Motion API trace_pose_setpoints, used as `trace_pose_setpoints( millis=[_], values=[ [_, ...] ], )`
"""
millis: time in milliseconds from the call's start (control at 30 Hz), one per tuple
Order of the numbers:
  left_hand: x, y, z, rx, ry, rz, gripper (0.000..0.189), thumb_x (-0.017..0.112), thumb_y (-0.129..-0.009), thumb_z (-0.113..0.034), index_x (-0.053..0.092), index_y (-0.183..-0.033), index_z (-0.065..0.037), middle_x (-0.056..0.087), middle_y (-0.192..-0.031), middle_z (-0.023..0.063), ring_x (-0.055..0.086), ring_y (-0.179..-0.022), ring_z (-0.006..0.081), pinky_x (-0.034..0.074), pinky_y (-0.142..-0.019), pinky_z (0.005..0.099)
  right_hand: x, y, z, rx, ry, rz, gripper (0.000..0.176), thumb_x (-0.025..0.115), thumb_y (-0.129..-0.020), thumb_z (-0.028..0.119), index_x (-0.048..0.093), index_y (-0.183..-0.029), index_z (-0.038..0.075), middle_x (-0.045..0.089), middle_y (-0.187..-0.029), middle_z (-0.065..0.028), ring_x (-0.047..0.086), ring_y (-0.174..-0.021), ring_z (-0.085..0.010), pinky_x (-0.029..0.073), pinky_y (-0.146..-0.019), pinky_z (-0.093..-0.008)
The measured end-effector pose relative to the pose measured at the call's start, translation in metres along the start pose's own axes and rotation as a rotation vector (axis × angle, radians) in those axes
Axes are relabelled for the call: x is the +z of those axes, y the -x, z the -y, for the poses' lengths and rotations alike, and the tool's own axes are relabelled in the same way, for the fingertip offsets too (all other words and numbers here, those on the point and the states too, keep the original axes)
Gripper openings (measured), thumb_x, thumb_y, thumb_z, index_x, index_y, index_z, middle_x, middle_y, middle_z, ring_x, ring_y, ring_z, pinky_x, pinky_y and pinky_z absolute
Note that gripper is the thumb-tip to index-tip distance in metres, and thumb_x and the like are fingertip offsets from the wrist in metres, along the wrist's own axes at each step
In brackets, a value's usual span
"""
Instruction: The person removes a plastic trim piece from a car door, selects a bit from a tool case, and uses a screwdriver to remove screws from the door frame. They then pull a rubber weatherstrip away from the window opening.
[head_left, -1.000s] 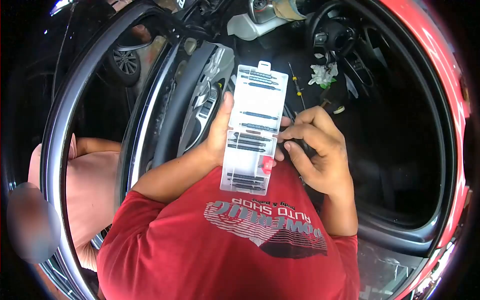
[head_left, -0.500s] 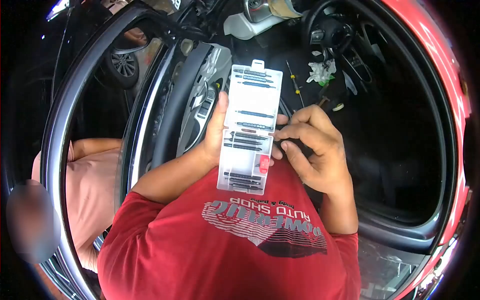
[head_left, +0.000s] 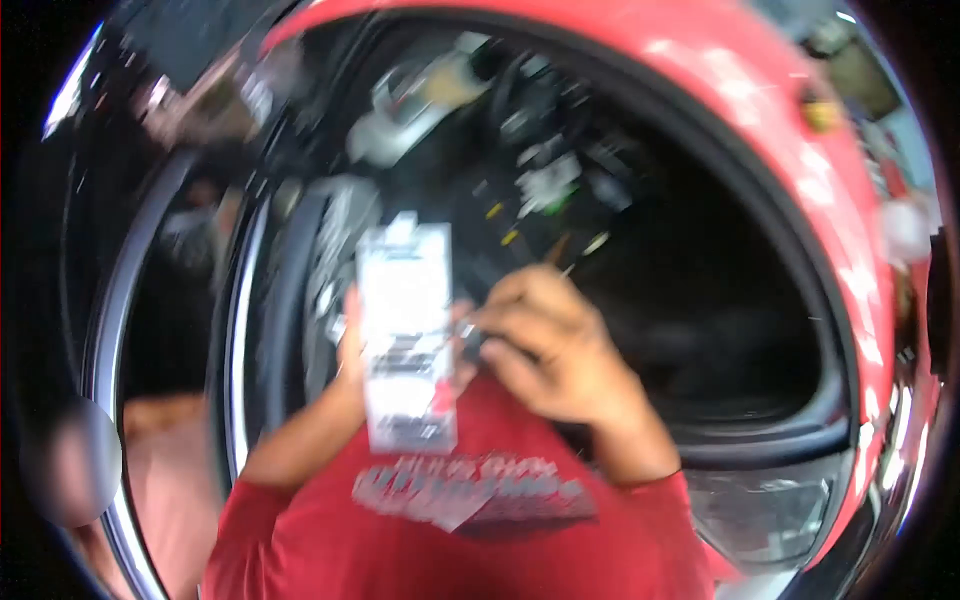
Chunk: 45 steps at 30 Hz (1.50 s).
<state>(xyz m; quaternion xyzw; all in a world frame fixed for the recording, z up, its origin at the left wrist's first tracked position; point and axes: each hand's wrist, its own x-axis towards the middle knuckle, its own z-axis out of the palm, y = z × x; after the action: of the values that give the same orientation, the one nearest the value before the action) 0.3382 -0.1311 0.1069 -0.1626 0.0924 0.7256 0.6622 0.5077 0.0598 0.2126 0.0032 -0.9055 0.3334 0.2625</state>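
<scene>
My left hand [head_left: 351, 345] is closed around an open, clear plastic screwdriver-bit case [head_left: 404, 290], which it holds upright in front of my chest. Dark bits lie in rows in the case, and a small red piece [head_left: 443, 397] shows at the right of its lower half. Just right of the case, my right hand [head_left: 560, 345] has thumb and fingers pinched together. Something small and dark [head_left: 469, 338] shows at those fingertips, too blurred to name. The whole view is smeared by motion.
I stand at a red car's open doorway. A door panel [head_left: 340, 225] is on the left, with another person [head_left: 165, 460] beyond it. Inside are a white object [head_left: 385, 138], crumpled white material [head_left: 550, 185] and a yellow-marked tool [head_left: 510, 238]. The red body frame [head_left: 720, 75] curves overhead and right.
The view has swung, showing more of the red car body and the workshop at right. The case and both hands appear further left and lower. The left hand keeps its hold.
</scene>
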Motion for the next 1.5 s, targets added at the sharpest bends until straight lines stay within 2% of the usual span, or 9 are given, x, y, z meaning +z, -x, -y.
trace_pose_setpoints(
  millis=[33, 400, 567, 1067, 1333, 1400, 1433, 1467, 1500],
  values=[
    [-0.007, -0.001, -0.005, -0.171, -0.067, 0.306, 0.137, 0.042, -0.08, -0.106, 0.04, -0.164, 0.002, 0.065, -0.139, 0.0284, 0.071, -0.113, 0.0569, 0.059, -0.097, 0.0709, -0.016, -0.002, 0.004, 0.03, 0.014, -0.029, 0.029, 0.08, -0.084, 0.003, 0.078, -0.113, 0.005, 0.068, -0.106, -0.0129, 0.069, -0.099, -0.0318, 0.055, -0.087, -0.0418],
    [0.011, -0.016, -0.008, -0.168, -0.275, 0.264, 0.135, 0.036, -0.083, -0.105, 0.046, -0.159, 0.007, 0.072, -0.124, 0.0276, 0.073, -0.111, 0.0554, 0.061, -0.095, 0.0689, -0.207, -0.013, 0.074, 0.075, 0.734, -0.652, 0.029, 0.077, -0.085, 0.0, 0.076, -0.114, 0.001, 0.071, -0.105, -0.0169, 0.07, -0.094, -0.0312, 0.056, -0.086, -0.0384],
    [0.014, -0.018, -0.012, -0.171, -0.311, 0.193, 0.135, 0.037, -0.083, -0.106, 0.048, -0.157, 0.007, 0.073, -0.118, 0.0288, 0.075, -0.105, 0.0546, 0.062, -0.089, 0.0706, -0.227, -0.039, 0.061, 0.143, 0.985, -0.551, 0.041, 0.079, -0.091, 0.012, 0.067, -0.129, 0.001, 0.068, -0.122, -0.0203, 0.063, -0.117, -0.0424, 0.05, -0.105, -0.0516],
    [0.011, -0.025, -0.019, -0.26, -0.331, 0.352, 0.128, 0.04, -0.088, -0.101, 0.044, -0.164, 0.002, 0.071, -0.132, 0.0288, 0.069, -0.119, 0.0575, 0.054, -0.101, 0.0738, -0.174, 0.063, 0.091, 0.149, 0.5, -0.503, 0.036, 0.082, -0.089, 0.009, 0.074, -0.123, 0.002, 0.069, -0.115, -0.0157, 0.071, -0.104, -0.0352, 0.058, -0.093, -0.0431],
    [0.052, -0.009, -0.002, -0.146, -0.513, 0.124, 0.12, 0.038, -0.091, -0.1, 0.055, -0.156, -0.001, 0.076, -0.12, 0.023, 0.076, -0.105, 0.0494, 0.061, -0.084, 0.0685, -0.261, 0.214, 0.154, 0.314, 0.953, -1.495, 0.025, 0.071, -0.098, 0.003, 0.075, -0.122, 0.0, 0.076, -0.108, -0.0077, 0.071, -0.099, -0.0168, 0.056, -0.09, -0.0324],
    [0.131, 0.023, 0.041, 0.07, -1.152, -0.311, 0.101, 0.023, -0.1, -0.092, 0.035, -0.173, -0.024, 0.061, -0.155, 0.0157, 0.067, -0.127, 0.0366, 0.056, -0.11, 0.0599, -0.301, 0.263, 0.173, 0.362, 1.113, -1.599, 0.027, 0.065, -0.102, 0.003, 0.074, -0.127, -0.001, 0.071, -0.107, -0.0033, 0.064, -0.091, -0.0116, 0.052, -0.085, -0.0263],
    [0.115, 0.023, 0.02, 0.029, -1.272, -0.107, 0.106, 0.023, -0.098, -0.095, 0.035, -0.173, -0.021, 0.059, -0.158, 0.0137, 0.064, -0.132, 0.035, 0.054, -0.11, 0.059, -0.32, 0.283, 0.183, 0.452, 1.088, -1.582, 0.029, 0.065, -0.102, 0.005, 0.073, -0.13, -0.001, 0.07, -0.109, -0.0037, 0.063, -0.092, -0.0115, 0.052, -0.086, -0.0269],
    [0.118, 0.012, -0.008, -0.048, -1.195, -0.107, 0.072, 0.056, -0.11, -0.061, 0.049, -0.16, -0.01, 0.067, -0.141, 0.0167, 0.072, -0.113, 0.0311, 0.063, -0.091, 0.0522, -0.339, 0.302, 0.192, 0.544, 1.057, -1.563, 0.032, 0.064, -0.103, 0.007, 0.072, -0.132, -0.002, 0.07, -0.111, -0.0041, 0.062, -0.092, -0.0114, 0.052, -0.086, -0.0275],
    [0.102, -0.008, -0.018, -0.08, -0.895, 0.048, 0.093, 0.047, -0.102, -0.079, 0.052, -0.158, -0.005, 0.072, -0.13, 0.0192, 0.074, -0.109, 0.0399, 0.063, -0.087, 0.059, -0.363, 0.327, 0.197, 0.631, 1.088, -1.454, 0.036, 0.064, -0.103, 0.008, 0.07, -0.136, -0.002, 0.07, -0.117, -0.0061, 0.063, -0.098, -0.0133, 0.053, -0.091, -0.0295]
  ],
)
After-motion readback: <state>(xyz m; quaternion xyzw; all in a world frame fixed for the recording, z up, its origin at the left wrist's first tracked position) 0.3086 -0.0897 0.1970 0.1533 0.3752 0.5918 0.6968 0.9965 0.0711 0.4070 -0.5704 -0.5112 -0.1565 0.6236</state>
